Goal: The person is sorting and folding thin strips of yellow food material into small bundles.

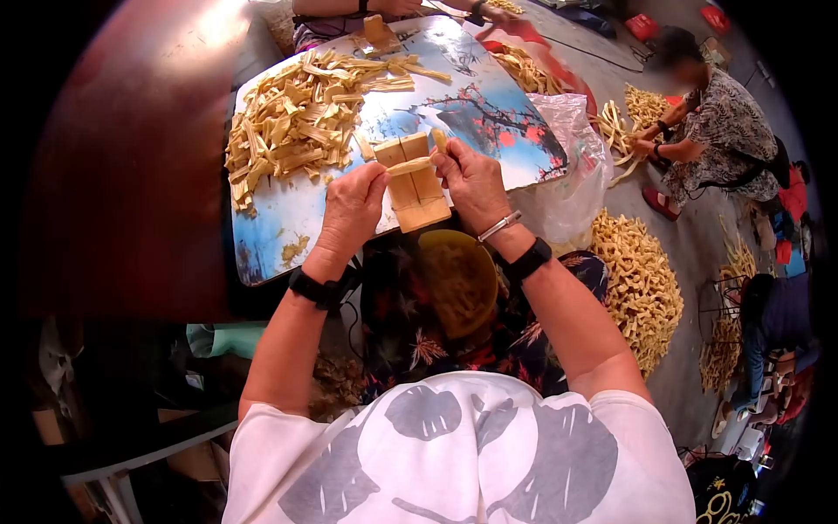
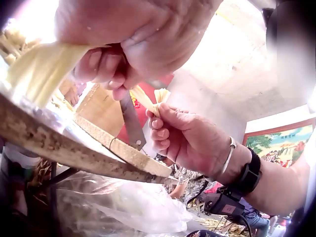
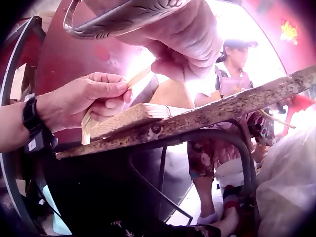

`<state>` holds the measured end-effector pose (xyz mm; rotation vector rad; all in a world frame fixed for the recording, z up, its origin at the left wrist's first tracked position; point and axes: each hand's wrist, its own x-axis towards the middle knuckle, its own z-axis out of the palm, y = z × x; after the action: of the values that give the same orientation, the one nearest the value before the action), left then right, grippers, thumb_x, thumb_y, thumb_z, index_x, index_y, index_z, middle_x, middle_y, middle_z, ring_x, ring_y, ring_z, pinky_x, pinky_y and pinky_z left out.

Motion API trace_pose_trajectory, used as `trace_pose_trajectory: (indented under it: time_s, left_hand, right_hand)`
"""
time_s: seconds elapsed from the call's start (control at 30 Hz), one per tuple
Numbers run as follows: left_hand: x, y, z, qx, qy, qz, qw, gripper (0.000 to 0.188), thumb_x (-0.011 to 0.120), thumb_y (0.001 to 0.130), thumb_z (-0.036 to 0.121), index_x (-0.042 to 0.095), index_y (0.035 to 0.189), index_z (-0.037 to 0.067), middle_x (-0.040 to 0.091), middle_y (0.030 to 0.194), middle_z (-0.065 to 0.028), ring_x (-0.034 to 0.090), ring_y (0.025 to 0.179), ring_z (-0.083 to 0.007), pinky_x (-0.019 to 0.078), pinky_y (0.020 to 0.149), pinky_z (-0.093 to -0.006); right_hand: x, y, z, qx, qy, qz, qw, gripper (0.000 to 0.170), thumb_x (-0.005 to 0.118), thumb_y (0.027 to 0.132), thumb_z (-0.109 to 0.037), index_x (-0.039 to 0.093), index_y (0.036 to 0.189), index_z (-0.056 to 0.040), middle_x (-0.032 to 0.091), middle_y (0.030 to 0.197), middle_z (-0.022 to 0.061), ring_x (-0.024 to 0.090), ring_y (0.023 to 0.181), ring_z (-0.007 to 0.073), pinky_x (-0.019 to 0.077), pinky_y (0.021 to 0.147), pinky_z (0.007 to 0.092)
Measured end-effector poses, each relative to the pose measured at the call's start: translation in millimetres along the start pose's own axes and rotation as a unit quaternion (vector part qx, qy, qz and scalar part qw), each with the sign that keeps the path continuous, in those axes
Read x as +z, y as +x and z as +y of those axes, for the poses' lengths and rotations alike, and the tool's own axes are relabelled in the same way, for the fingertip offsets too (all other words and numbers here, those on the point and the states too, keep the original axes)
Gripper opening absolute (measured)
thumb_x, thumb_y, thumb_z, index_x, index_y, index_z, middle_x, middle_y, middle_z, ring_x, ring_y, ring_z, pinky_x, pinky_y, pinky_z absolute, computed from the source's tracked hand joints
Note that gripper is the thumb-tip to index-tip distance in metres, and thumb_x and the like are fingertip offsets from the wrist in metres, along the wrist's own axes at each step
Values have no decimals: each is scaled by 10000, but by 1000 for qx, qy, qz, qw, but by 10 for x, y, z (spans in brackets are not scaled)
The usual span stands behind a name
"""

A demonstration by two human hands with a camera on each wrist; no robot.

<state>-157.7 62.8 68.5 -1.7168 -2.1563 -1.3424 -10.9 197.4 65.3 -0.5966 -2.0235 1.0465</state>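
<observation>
white shirt nearest, hands pinch a strip by painted tabletop, grey floor beyond.

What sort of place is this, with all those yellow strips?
Probably a small handcraft workshop: there's a pile of yellow strips on the flowery table, a big heap of yellow pieces off to the right, and another person handling strips too.

Blown-out glare, dark rounded corners
</observation>
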Motion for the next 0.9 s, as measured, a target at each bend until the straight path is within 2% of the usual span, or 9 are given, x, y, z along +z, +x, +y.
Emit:
trace_pose_trajectory:
  time_s: [0.03,0.17,0.37,0.47,0.5,0.63,0.73,0.87,0.9]
  left_hand:
    - [39,15,-36,-1,-6,15,1000,95,648,896,100,612,898,12,580,698,-167,573,600,-303,454,568,-361]
    - [145,21,-145,-35,-35,-8,999,83,622,907,109,609,880,31,611,760,-180,607,711,-369,481,632,-403]
    - [165,-59,-295,-50,-23,24,998,121,603,938,118,644,884,17,559,656,-95,488,556,-186,407,530,-308]
    - [75,-136,-331,-186,-142,-4,972,190,542,962,151,645,888,9,570,640,-69,556,619,-166,437,585,-325]
    - [-59,-139,-274,-256,-230,-54,937,234,480,989,159,655,948,9,553,695,-10,497,636,-103,402,575,-273]
    - [-304,-347,33,-289,-591,-77,749,215,465,1008,142,574,1158,33,545,841,-23,456,654,-91,403,618,-245]
    - [-245,-577,362,-367,-642,-64,670,200,506,1008,170,564,1144,35,600,890,-62,528,725,-123,457,696,-297]
    - [-22,-876,633,-396,-652,-116,636,213,517,1015,194,552,1156,39,654,957,-97,567,722,-119,492,724,-321]
    - [50,-941,682,-421,-619,-128,650,217,521,1016,212,568,1130,34,658,949,-93,554,677,-95,490,690,-294]
  right_hand:
    - [13,43,-20,10,-7,-2,1000,136,612,929,-154,591,887,-26,639,784,182,644,750,365,495,631,411]
    - [131,84,197,-61,-109,-16,992,109,609,900,-148,590,912,-41,641,851,165,637,822,358,506,703,437]
    - [65,62,403,-72,-211,-56,973,128,567,914,-167,616,970,-63,661,889,151,641,849,357,517,730,445]
    - [-180,-56,206,36,-70,-86,993,168,524,945,-175,640,975,-57,678,866,153,650,811,359,514,717,429]
    - [-252,-155,183,46,-39,-79,995,224,493,971,-195,660,986,-47,684,820,153,663,748,326,511,690,394]
    - [-577,-766,91,115,-16,-117,986,217,533,963,-195,654,1046,-35,674,771,141,665,684,232,512,661,346]
    - [-536,-1228,267,212,58,-174,960,215,580,944,-194,652,1071,-36,682,793,155,675,672,253,525,663,359]
    - [-429,-1381,121,126,-54,-139,981,274,629,928,-218,651,1108,-13,686,876,210,704,755,245,538,692,374]
    - [-337,-1389,167,-15,-23,-68,997,256,608,949,-207,664,1111,-17,682,869,179,680,763,196,520,699,339]
